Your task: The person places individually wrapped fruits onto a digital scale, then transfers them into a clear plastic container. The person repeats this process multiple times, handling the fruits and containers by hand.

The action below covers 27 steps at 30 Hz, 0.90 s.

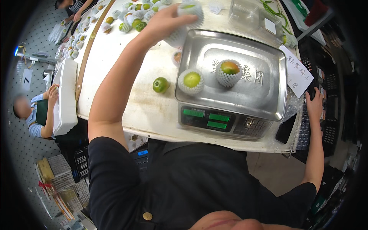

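Observation:
My left hand (169, 21) reaches across the far side of the table, its fingers around a green tomato in a white foam net (191, 13); both are slightly blurred. Just below the hand is another white foam net (176, 38). A steel-topped electronic scale (253, 97) stands before me with lit green displays. On its pan sit a netted green-and-orange tomato (229, 72) and a netted green tomato (192, 81). Left of the scale lies a bare green tomato (161, 85). My right hand (314, 105), fingers apart, is beside a black crate (330, 106) at the right.
Several tomatoes (138, 17), many netted, cover the far left table. Clear plastic boxes (244, 15) stand behind the scale. A handwritten paper (297, 72) and a black phone (286, 129) lie right. A co-worker (43, 115) is beside a white foam box (67, 100); another person is top left.

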Each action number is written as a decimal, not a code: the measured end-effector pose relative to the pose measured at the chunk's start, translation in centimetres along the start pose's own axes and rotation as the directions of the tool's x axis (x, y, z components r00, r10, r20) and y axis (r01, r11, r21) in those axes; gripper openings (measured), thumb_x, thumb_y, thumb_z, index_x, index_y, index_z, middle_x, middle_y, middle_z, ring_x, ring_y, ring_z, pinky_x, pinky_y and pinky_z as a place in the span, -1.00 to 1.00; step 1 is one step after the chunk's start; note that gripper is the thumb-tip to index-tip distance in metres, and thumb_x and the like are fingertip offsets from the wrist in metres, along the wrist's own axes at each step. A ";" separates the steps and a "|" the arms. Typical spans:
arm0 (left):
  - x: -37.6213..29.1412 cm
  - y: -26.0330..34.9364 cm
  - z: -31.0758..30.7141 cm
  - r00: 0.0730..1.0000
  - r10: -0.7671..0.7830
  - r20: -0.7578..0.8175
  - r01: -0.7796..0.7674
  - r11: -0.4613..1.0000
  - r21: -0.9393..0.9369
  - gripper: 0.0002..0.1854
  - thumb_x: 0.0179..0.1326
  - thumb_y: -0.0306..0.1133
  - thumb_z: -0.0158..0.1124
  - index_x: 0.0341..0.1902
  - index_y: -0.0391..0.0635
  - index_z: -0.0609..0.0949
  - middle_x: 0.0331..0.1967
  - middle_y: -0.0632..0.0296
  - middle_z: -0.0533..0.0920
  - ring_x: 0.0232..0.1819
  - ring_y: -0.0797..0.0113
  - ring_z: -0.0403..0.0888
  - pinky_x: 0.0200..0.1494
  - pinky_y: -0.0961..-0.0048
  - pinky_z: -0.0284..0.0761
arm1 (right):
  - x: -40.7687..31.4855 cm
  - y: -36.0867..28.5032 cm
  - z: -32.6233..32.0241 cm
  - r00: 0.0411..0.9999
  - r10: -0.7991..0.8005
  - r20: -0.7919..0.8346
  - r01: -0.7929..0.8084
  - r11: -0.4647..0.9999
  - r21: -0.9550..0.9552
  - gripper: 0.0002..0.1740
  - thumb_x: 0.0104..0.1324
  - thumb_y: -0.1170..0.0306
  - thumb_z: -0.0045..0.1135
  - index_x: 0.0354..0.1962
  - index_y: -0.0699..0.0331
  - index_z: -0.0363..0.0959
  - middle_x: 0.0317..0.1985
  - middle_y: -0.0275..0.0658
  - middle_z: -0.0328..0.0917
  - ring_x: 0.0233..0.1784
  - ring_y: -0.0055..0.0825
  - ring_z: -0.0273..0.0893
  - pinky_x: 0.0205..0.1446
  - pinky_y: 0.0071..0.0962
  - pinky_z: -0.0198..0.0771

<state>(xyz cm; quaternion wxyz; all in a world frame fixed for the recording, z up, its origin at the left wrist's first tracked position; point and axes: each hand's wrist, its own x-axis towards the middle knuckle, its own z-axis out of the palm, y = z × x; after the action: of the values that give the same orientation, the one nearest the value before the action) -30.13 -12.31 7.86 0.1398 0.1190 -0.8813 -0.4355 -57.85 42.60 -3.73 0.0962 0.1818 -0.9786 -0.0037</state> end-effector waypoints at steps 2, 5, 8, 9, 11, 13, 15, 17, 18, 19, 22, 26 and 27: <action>-0.4 1.8 0.8 0.993 -0.115 0.042 0.109 0.987 0.114 -0.28 0.12 0.03 0.35 0.27 -0.19 0.50 -0.04 0.01 0.67 -0.02 0.15 0.64 0.04 0.32 0.51 | 0.0 0.1 0.1 1.000 -0.007 -0.023 0.007 1.000 0.010 -0.29 0.34 -0.12 0.01 0.28 0.11 0.25 0.20 0.03 0.35 0.19 0.06 0.42 0.14 -0.09 0.41; -1.3 3.5 2.5 0.993 -0.116 0.016 0.104 0.941 0.323 -0.18 0.03 0.10 0.37 0.25 -0.27 0.48 -0.12 -0.07 0.68 -0.10 0.14 0.65 -0.02 0.32 0.53 | 0.2 0.4 0.5 0.998 -0.043 -0.054 0.042 0.999 -0.015 -0.30 0.34 -0.13 0.00 0.28 0.11 0.26 0.19 0.05 0.37 0.18 0.06 0.43 0.14 -0.09 0.42; -2.0 4.3 4.6 0.998 0.058 0.023 -0.062 0.924 0.378 -0.18 0.04 0.10 0.36 0.22 -0.34 0.49 -0.22 -0.10 0.67 -0.15 0.08 0.66 -0.03 0.26 0.53 | 0.2 0.6 0.7 0.998 -0.051 -0.048 0.049 0.998 -0.031 -0.30 0.34 -0.13 -0.01 0.28 0.10 0.26 0.19 0.06 0.37 0.17 0.06 0.44 0.14 -0.08 0.42; -2.2 4.6 5.1 0.989 0.147 -0.014 -0.133 0.926 0.353 -0.19 0.04 0.10 0.35 0.21 -0.34 0.50 -0.23 -0.11 0.67 -0.17 0.06 0.66 -0.04 0.24 0.53 | 0.2 0.6 0.7 0.998 -0.040 -0.045 0.039 0.999 -0.020 -0.30 0.34 -0.14 -0.01 0.28 0.10 0.26 0.19 0.07 0.37 0.17 0.06 0.44 0.14 -0.08 0.42; -2.4 4.8 5.2 0.995 0.095 0.028 -0.098 0.908 0.407 -0.24 0.06 0.07 0.35 0.17 -0.32 0.53 -0.24 -0.12 0.67 -0.16 0.05 0.65 -0.04 0.21 0.52 | 0.2 0.6 0.7 0.999 -0.034 -0.040 0.032 0.998 -0.045 -0.29 0.34 -0.15 -0.03 0.28 0.08 0.26 0.19 0.07 0.37 0.17 0.07 0.44 0.13 -0.07 0.42; -2.4 5.0 5.2 0.995 0.060 0.077 -0.089 0.887 0.453 -0.32 0.08 0.04 0.34 0.12 -0.29 0.56 -0.25 -0.11 0.67 -0.18 0.06 0.65 -0.06 0.20 0.52 | 0.2 0.5 0.6 0.998 -0.031 -0.047 0.029 0.998 -0.050 -0.29 0.34 -0.16 -0.04 0.28 0.08 0.26 0.19 0.07 0.37 0.17 0.07 0.44 0.13 -0.06 0.42; -2.4 5.0 5.2 0.990 0.038 0.132 -0.099 0.865 0.492 -0.41 0.10 -0.01 0.34 0.08 -0.23 0.60 -0.28 -0.09 0.67 -0.22 0.09 0.66 -0.12 0.22 0.53 | 0.2 0.4 0.4 0.999 -0.029 -0.039 0.027 0.999 -0.042 -0.30 0.34 -0.15 -0.03 0.28 0.08 0.26 0.19 0.07 0.38 0.16 0.06 0.45 0.13 -0.07 0.42; -2.5 4.8 5.3 0.981 0.012 0.193 -0.112 0.849 0.517 -0.39 0.15 0.13 0.27 0.08 -0.13 0.62 -0.15 -0.06 0.67 -0.14 0.11 0.67 -0.05 0.24 0.56 | 0.1 0.2 0.3 0.999 -0.032 -0.034 0.031 0.999 -0.040 -0.30 0.34 -0.14 -0.01 0.28 0.08 0.26 0.18 0.07 0.39 0.16 0.06 0.45 0.14 -0.08 0.42; -2.6 4.8 5.5 0.975 0.001 0.223 -0.122 0.840 0.529 -0.38 0.18 0.20 0.24 0.08 -0.08 0.63 -0.08 -0.05 0.67 -0.11 0.12 0.67 -0.02 0.25 0.57 | 0.1 0.2 0.2 0.999 -0.034 -0.031 0.033 0.999 -0.039 -0.30 0.33 -0.13 -0.01 0.28 0.09 0.26 0.17 0.07 0.39 0.16 0.05 0.46 0.14 -0.09 0.42; -2.6 4.7 5.6 0.977 0.019 0.213 -0.136 0.826 0.548 -0.40 0.20 0.17 0.24 0.10 -0.08 0.62 -0.15 0.00 0.66 -0.16 0.18 0.65 -0.08 0.29 0.56 | 0.1 0.2 0.2 0.999 -0.026 -0.024 0.026 0.999 -0.026 -0.31 0.33 -0.12 0.00 0.28 0.09 0.26 0.16 0.07 0.40 0.16 0.05 0.46 0.14 -0.10 0.42; -2.5 4.6 5.7 0.984 0.050 0.168 -0.134 0.832 0.539 -0.43 0.24 0.16 0.22 0.09 -0.05 0.63 -0.34 0.06 0.62 -0.33 0.24 0.61 -0.28 0.35 0.54 | 0.0 0.1 0.2 0.998 -0.029 -0.052 0.027 0.999 -0.035 -0.31 0.33 -0.11 0.02 0.27 0.09 0.26 0.14 0.07 0.41 0.15 0.04 0.46 0.14 -0.10 0.43; -1.9 4.7 5.1 0.998 -0.041 0.052 0.013 0.894 0.448 -0.53 0.25 0.02 0.22 0.02 -0.09 0.64 -0.23 0.01 0.67 -0.18 0.15 0.66 -0.11 0.28 0.55 | -0.1 0.1 0.3 0.997 -0.032 -0.067 0.029 0.999 -0.035 -0.31 0.32 -0.11 0.02 0.27 0.09 0.26 0.15 0.07 0.41 0.15 0.04 0.47 0.13 -0.10 0.43; -1.7 4.7 5.0 0.999 -0.036 0.006 0.032 0.932 0.362 -0.54 0.19 -0.03 0.26 0.01 -0.12 0.64 -0.31 0.00 0.66 -0.26 0.16 0.65 -0.17 0.26 0.54 | 0.0 0.1 0.3 0.997 -0.033 -0.067 0.030 0.999 -0.041 -0.31 0.32 -0.11 0.01 0.27 0.09 0.27 0.14 0.07 0.41 0.14 0.04 0.47 0.13 -0.10 0.43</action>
<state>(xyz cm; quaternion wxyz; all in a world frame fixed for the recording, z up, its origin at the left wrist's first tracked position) -30.70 -5.33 8.45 0.1025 0.1553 -0.9450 -0.2689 -57.94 42.72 -4.01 0.1326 0.1953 -0.9716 -0.0184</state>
